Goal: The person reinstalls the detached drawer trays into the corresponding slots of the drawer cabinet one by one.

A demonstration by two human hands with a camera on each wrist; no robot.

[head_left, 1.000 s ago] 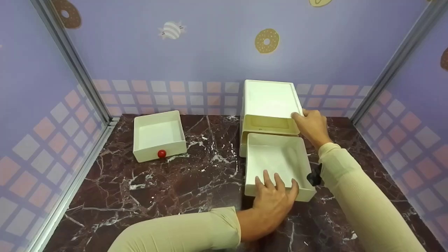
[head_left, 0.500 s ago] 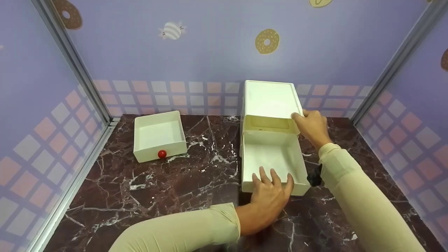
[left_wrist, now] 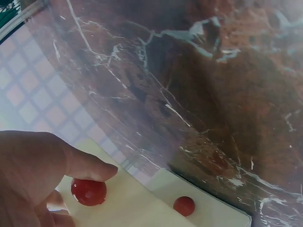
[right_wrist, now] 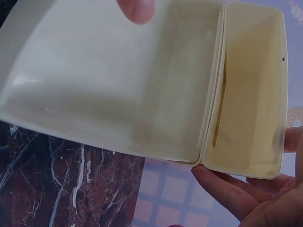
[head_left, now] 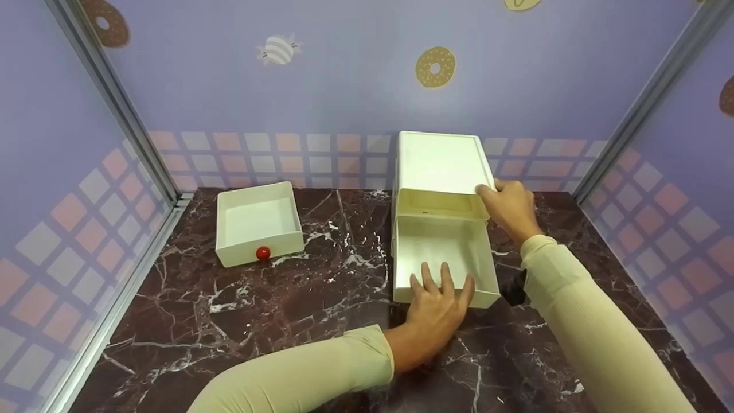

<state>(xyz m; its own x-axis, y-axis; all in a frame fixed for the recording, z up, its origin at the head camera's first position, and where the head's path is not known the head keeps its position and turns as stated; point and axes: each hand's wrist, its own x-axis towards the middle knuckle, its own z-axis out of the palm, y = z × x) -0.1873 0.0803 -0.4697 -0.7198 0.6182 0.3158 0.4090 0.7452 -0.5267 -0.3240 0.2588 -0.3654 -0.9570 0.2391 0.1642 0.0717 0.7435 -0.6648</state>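
Grasping the right drawer [head_left: 444, 246] by its near panel, the left hand [head_left: 431, 310] is pinching it between thumb and fingers; the right hand [head_left: 509, 207] is clasping the cabinet [head_left: 444, 160] by its right side. The drawer is jutting nearward below the upper slot [head_left: 438, 202]; uneven pushing could be jamming it, while a loosening right hand could be letting the cabinet slip toward the far wall [head_left: 344, 86]

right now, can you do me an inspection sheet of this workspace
surface: dark marbled tabletop, white-veined
job's things: white cabinet, top slot without a drawer; lower drawer partly out; second drawer apart, to the left
clutter: nothing seen
hands: left hand holds the lower drawer's front, thumb at its red knob; right hand grips the cabinet's right edge
cables: nothing seen
surroundings: purple patterned walls, metal corner posts; green patch in left wrist view's corner, unclear
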